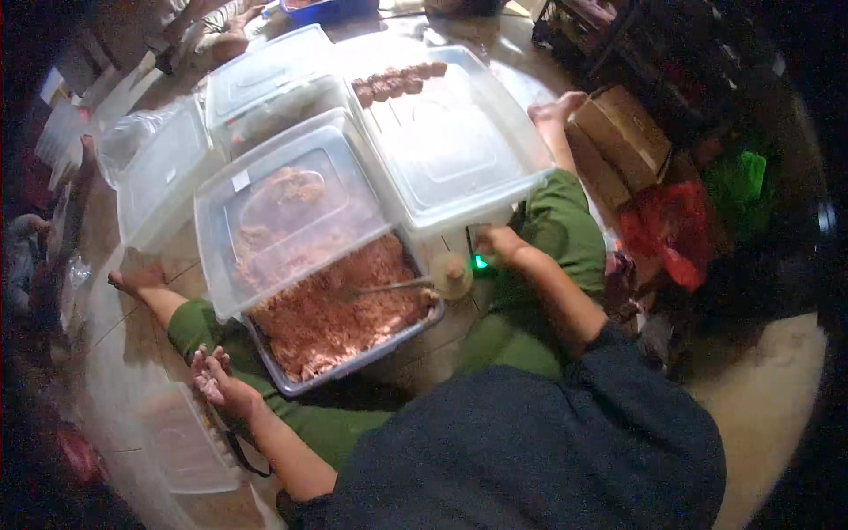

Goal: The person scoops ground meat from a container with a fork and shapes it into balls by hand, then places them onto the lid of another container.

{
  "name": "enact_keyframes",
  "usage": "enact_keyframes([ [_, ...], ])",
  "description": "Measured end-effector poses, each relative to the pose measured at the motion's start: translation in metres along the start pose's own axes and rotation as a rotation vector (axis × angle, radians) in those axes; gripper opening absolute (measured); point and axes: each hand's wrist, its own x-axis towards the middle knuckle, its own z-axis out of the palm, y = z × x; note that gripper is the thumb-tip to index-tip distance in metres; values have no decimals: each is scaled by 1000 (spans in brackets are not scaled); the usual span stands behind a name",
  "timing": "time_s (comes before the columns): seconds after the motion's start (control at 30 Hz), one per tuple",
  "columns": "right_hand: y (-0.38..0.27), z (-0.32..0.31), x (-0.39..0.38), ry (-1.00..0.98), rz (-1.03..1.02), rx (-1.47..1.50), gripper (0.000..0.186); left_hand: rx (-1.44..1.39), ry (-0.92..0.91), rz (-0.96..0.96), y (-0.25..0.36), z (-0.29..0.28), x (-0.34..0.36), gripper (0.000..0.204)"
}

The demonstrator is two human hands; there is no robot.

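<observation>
A dark-rimmed tub [305,386] between my legs holds a reddish-brown crumbly mixture [327,322]. A translucent lid [291,212] lies slanted over its far part. Out beyond the tub's left corner is my left hand [219,384], palm up, with pale residue on its loosely bent, parted fingers. My right hand [502,246] is curled beside my right thigh, right of a small yellowish round container [452,276]; whatever its fingers hold is hidden. A thin spoon-like handle [393,285] runs from the mixture to that container. A small green light [480,261] glows just below the right hand.
Several brown lumps [397,84] line the far end of another translucent lidded bin [477,150]. More translucent bins [274,66] stand at the far left. Cardboard boxes [623,137] and a red plastic bag [671,230] sit right. A clear flat container [185,437] lies near left. Another person [221,40] sits beyond.
</observation>
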Motion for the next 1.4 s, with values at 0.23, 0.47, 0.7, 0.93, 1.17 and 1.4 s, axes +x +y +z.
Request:
enact_keyframes([
  [0.23, -154, -80, -51, -470, -454, 244, 32, 50, -17, 0, -2, -6, -6, 24],
  [0.47, -123, -189, 149, 552, -302, -444, 32, 83, -46, 36, 1, 18, 5, 23],
  [0.7, -147, -195, 241, 780, -79, -747, 43, 104, -50, 15, -1, 26, 4, 24],
  [0.93, -129, -210, 264, 936, -256, -993, 33, 147, -95, 14, -3, 24, 6, 23],
  [1.17, -139, -199, 188, 1049, -406, -775, 25, 159, -43, -62, 3, 25, 5, 20],
  [1.4, -130, -97, -8, 772, -798, -313, 27, 78, -83, 1, -7, 5, 6, 18],
])
